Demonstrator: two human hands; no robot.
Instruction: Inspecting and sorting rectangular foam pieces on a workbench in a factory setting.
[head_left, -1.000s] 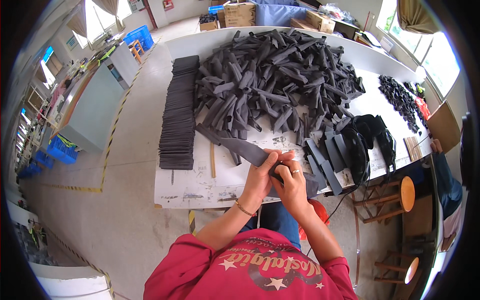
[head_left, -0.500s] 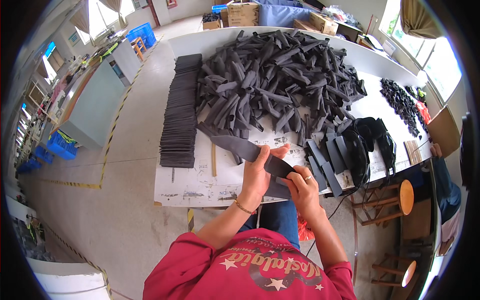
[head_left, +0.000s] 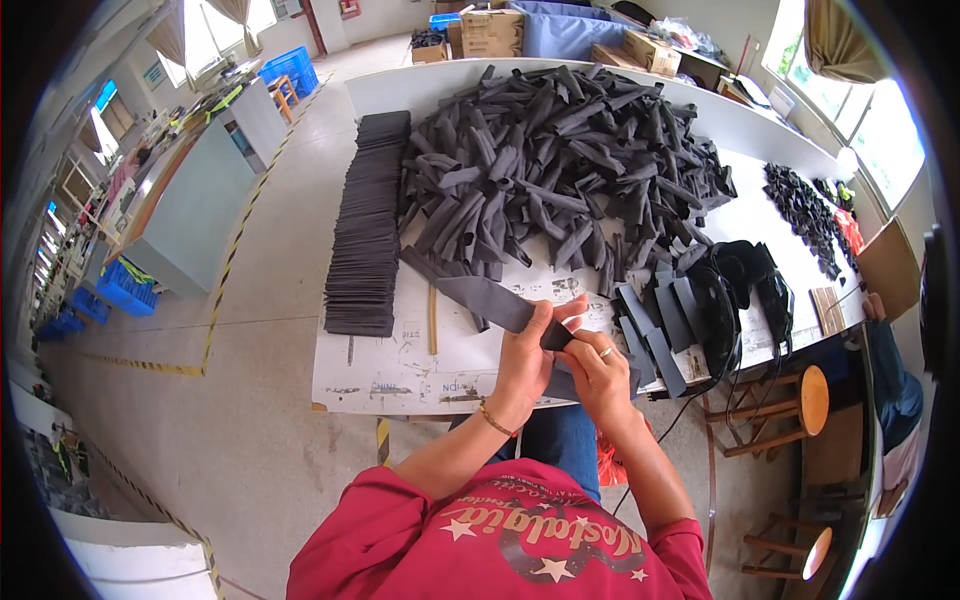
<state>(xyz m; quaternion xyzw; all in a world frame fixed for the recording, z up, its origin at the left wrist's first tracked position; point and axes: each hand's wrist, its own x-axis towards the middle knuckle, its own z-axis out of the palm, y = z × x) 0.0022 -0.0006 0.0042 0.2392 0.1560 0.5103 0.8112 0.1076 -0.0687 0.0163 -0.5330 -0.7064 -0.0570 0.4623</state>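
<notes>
Both hands are over the front edge of the table, on a long dark grey fabric piece (head_left: 482, 298) that looks tubular or folded. My left hand (head_left: 522, 360) grips its middle, thumb on top, with some fingers extended past it. The fingers of my right hand (head_left: 597, 380) pinch the piece close beside the left hand. Its far end points up and left toward the heap, and another part hangs below between my hands. What my right fingertips press on is partly hidden.
A big heap of similar dark pieces (head_left: 560, 150) covers the table's back. Left of it stands a neat stack of flat dark pieces (head_left: 367, 230). Flat grey strips (head_left: 650, 340) and black machine-like items with cables (head_left: 735, 290) lie at right. A wooden stool (head_left: 812, 400) stands beyond.
My hands have come closer together, so less of the fabric piece shows between them. The left hand has shifted slightly right, and the right hand has moved slightly down. The view has shifted slightly.
</notes>
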